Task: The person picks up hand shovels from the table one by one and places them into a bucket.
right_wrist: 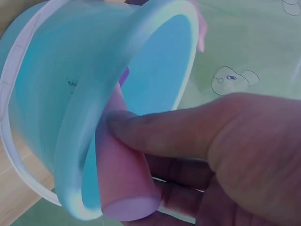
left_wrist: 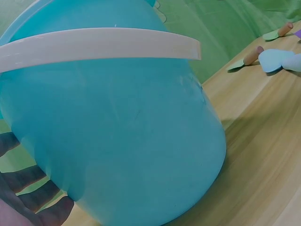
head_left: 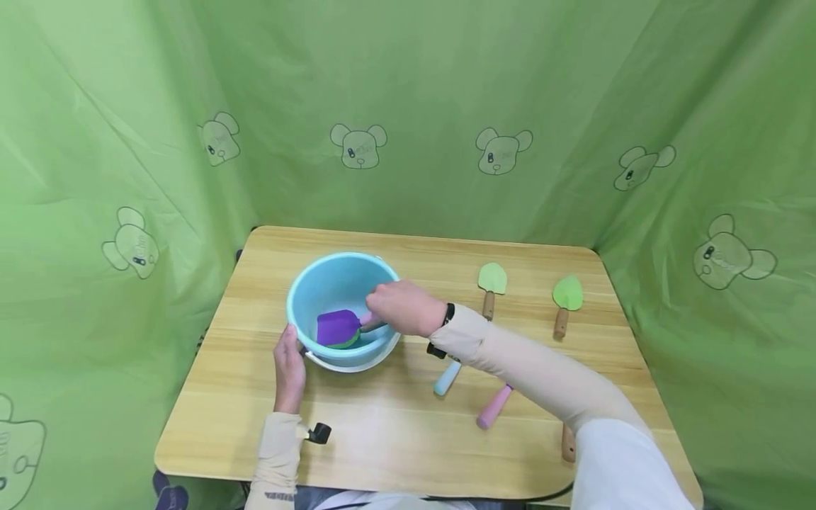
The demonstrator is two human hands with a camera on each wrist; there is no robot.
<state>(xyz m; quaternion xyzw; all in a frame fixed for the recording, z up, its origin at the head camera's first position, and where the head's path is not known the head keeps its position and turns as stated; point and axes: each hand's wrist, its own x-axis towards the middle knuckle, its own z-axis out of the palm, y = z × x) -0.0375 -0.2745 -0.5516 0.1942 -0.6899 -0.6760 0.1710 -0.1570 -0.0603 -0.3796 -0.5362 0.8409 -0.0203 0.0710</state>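
Observation:
A light blue bucket (head_left: 331, 283) with a white carry handle (head_left: 347, 367) stands on the left part of the table. My left hand (head_left: 290, 368) holds its left side, thumb at the rim and fingers (left_wrist: 54, 212) against the outer wall. My right hand (head_left: 406, 307) reaches over the right rim and grips the pink handle (right_wrist: 123, 174) of a toy shovel. Its purple blade (head_left: 338, 327) is inside the bucket. Beneath that blade shows part of something green (head_left: 347, 343); its shape is mostly hidden.
Two green trowels, one pale (head_left: 492, 278) and one brighter (head_left: 567, 293), lie back right. A light blue handle (head_left: 448, 379), a pink handle (head_left: 495, 407) and a wooden handle (head_left: 568, 443) show around my right arm. Green curtains surround the wooden table (head_left: 382, 446).

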